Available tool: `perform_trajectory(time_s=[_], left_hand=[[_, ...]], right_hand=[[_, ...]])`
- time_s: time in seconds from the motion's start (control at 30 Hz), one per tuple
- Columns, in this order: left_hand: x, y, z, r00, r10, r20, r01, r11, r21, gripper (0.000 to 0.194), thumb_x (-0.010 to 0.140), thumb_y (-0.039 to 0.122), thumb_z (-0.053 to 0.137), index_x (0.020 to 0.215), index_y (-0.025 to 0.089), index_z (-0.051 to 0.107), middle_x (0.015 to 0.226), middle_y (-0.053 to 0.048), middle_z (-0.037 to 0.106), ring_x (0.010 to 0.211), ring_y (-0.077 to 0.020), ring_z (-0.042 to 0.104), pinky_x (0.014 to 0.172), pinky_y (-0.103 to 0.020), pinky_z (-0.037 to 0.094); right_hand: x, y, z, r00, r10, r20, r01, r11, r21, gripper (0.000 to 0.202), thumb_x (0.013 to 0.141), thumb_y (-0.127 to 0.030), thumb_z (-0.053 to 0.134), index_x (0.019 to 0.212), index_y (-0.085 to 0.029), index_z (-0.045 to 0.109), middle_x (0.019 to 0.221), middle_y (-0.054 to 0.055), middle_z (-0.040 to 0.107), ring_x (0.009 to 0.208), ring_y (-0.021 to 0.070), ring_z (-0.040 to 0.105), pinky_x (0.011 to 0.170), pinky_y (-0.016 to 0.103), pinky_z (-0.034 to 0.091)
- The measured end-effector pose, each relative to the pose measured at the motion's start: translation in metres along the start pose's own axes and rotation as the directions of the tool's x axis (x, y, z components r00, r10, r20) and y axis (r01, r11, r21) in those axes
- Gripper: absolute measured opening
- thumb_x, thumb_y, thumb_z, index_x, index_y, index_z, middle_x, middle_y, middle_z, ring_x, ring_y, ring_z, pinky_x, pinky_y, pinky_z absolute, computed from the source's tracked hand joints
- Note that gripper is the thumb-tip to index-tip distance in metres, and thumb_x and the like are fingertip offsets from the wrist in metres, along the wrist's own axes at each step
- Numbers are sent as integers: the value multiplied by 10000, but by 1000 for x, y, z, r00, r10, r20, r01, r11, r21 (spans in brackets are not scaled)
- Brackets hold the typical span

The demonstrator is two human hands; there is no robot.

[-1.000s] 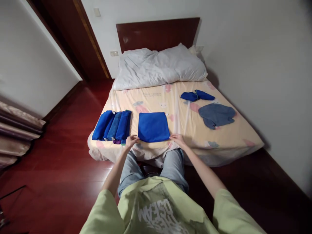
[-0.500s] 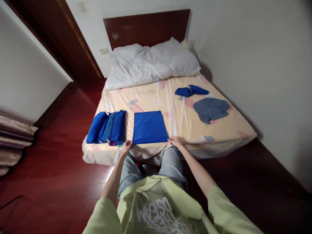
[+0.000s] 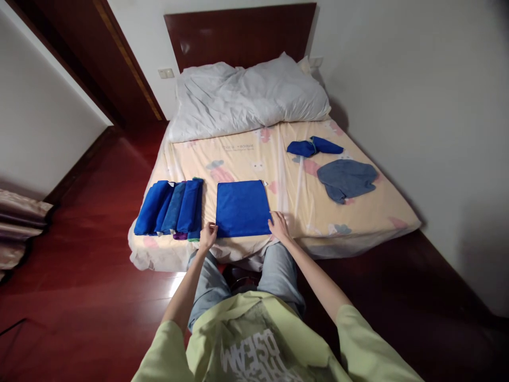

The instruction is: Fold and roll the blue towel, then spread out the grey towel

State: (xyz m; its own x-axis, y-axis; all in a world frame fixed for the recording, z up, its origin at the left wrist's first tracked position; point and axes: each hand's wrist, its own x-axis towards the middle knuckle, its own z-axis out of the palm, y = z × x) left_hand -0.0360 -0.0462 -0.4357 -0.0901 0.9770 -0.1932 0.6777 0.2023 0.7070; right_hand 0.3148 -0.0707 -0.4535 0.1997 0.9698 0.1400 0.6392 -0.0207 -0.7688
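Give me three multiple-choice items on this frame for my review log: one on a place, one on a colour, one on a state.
1. Where does the row of folded cloths lie, seen from the camera?
A. left of the flat blue cloth
B. on the pillow
C. on the floor

2. What colour is the crumpled cloth near the bed's right edge?
A. red
B. grey-blue
C. yellow

3. How do the left hand and right hand stand?
A. both raised in the air
B. both at the flat cloth's near corners
C. both on the pillow

Key: 1 A, the row sits on the sheet beside the flat cloth; 2 B, it is duller than the bright blue ones; 3 B, one hand rests at each near corner.
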Motion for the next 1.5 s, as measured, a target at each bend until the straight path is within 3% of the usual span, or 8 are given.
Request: perform_trajectory(time_s=[0.17,0.37,0.57,0.73,1.03,1.23,1.37,1.5], left_hand=[[36,23,-2,1000,-29,6,29,1000,6,260,954,336,572,1155,182,630,1042,-119,763,1058,-261,725,949,-325,517],[117,51,3,998,-65,25,67,995,-70,300,922,281,624,1190,149,647,1037,-139,770,989,-253,738,855,-311,541],[210,68,31,996,-84,-37,78,987,-143,352,963,352,582,1234,136,642,1161,-162,739,1041,-239,716,867,-297,519],[257,69,57,979,57,-195,-77,993,-93,241,964,383,585,1055,187,690,1061,-129,751,1001,-246,703,854,-287,476],[271,62,75,941,130,-313,-169,980,-101,252,1013,384,504,1077,199,664,1059,-118,716,1010,-255,658,882,-308,449],[257,79,72,929,200,-311,-215,976,-15,274,1018,348,489,1160,181,654,1214,-147,682,1211,-281,602,1017,-362,443],[224,87,73,877,461,-135,-446,886,127,438,997,421,519,1355,183,601,1547,-146,482,1504,-320,346,1217,-472,286],[221,74,86,826,555,100,-563,802,202,605,999,549,465,1476,183,533,1633,-130,381,1570,-311,222,1283,-523,160]], right_hand=[[43,-24,24,973,-152,176,176,976,-129,494,974,-266,465,1433,-118,574,1540,156,499,1449,304,454,1253,481,349],[130,-6,60,981,13,191,15,990,-143,513,979,-258,478,1459,-90,540,1566,180,462,1507,304,381,1283,502,287],[204,30,74,998,-10,57,23,972,-232,462,1009,-234,406,1386,-50,599,1486,206,532,1427,309,437,1258,467,309],[237,51,80,992,-33,-122,10,982,-190,322,982,-227,467,1147,-122,722,1185,188,658,1151,291,579,1118,455,455],[253,73,81,977,-82,-197,78,997,-26,200,942,-140,534,985,-139,730,1059,114,631,956,194,626,957,337,545],[244,47,73,975,-160,-155,129,973,-191,282,1027,-227,463,1107,-156,725,1189,143,640,1149,238,584,1096,425,480],[217,19,70,956,-282,80,293,922,-254,411,1066,-328,417,1401,-171,596,1502,139,512,1423,310,430,1228,592,302],[207,18,76,927,-226,298,313,905,-288,567,1071,-424,364,1544,-123,450,1618,149,391,1541,295,297,1289,571,216]])
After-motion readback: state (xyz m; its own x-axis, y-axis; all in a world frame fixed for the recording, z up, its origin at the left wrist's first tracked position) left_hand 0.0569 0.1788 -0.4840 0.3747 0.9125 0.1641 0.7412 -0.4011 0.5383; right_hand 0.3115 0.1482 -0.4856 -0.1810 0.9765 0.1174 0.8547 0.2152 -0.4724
